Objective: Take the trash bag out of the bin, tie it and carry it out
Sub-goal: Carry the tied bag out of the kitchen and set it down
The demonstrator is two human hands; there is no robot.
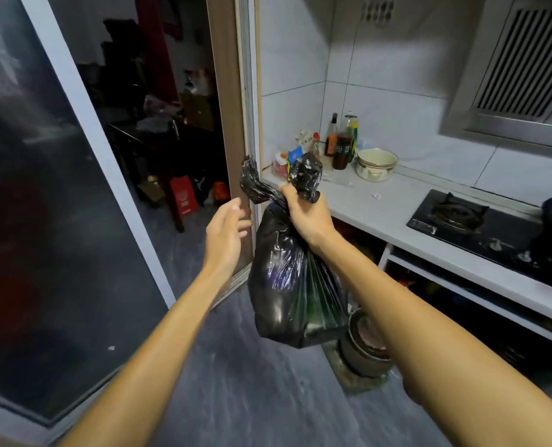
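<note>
11 o'clock: doorway (158, 140) stands open | our left hand (226, 230) open, fingers relaxed, holding nothing, at the bag's 9 o'clock | trash bag (287, 285) hangs mid-air, out of the bin, neck bunched | our right hand (303, 214) grips that neck | 3 o'clock: tabletop (381, 214) | we judge removal done, knot unclear, carrying-out left

Trash bag (287, 285): thin black plastic, glossy, crinkled. Counter (365, 204): pale, smooth, matt. Wall tiles (397, 124) above counter: white, glossy. Pot (376, 164) on counter: cream, shiny. Hob (500, 235) set in counter: black, glossy, smeared. Hood (510, 127) above counter: brushed metal. Floor (252, 382) below counter: grey, matt.
</note>
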